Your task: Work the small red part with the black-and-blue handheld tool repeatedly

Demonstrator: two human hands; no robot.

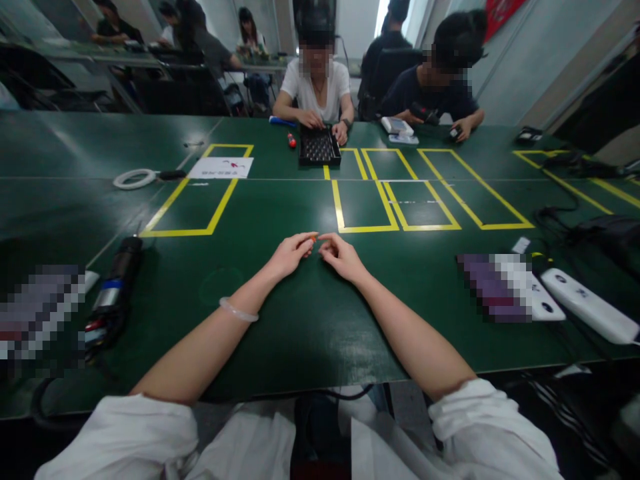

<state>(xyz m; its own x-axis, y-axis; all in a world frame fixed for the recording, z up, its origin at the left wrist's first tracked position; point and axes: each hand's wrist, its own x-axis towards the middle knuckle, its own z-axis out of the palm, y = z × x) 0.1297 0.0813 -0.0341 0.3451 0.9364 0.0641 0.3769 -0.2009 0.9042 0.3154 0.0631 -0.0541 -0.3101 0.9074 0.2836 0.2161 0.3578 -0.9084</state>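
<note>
left hand (293, 255) pinching small orange object (313, 239) (mostly hidden) | right hand (344, 259) half-curled, grip unclear

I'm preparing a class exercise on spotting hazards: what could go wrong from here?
The small orange piece in the left hand might slip and skid across the smooth green table. The right hand, so close by, could bump it loose. A wide sweep of the left arm might also knock the black tool with the blue band.
</note>
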